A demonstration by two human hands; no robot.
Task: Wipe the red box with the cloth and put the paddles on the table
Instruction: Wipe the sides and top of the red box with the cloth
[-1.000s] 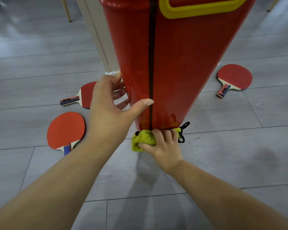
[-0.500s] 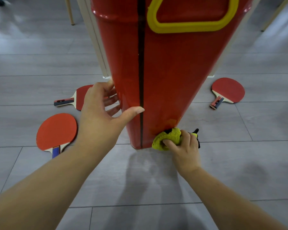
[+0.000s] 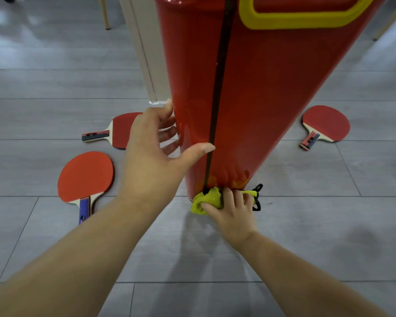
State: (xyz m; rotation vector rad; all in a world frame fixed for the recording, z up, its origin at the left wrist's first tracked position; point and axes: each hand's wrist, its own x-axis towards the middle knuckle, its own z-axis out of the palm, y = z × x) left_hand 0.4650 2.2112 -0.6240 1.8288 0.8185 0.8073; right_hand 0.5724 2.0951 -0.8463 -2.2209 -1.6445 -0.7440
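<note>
A tall red box (image 3: 261,99) with a yellow handle and a black vertical seam stands on the floor. My left hand (image 3: 153,156) steadies its left side, fingers spread on the wall and thumb on the front. My right hand (image 3: 231,209) grips a yellow-green cloth (image 3: 206,200) with a black loop, pressed against the box's bottom edge. Three red paddles lie on the floor: one at the near left (image 3: 85,177), one behind my left hand (image 3: 117,131), partly hidden, and one to the right of the box (image 3: 325,124).
Grey floor planks (image 3: 329,225) surround the box. A white table leg (image 3: 146,53) rises just behind the box on the left. Thin wooden chair legs (image 3: 104,12) stand at the back left, and another at the top right.
My right hand slid the cloth to the right along the box's bottom edge, then back toward the black seam. My left hand has stayed on the box's side.
</note>
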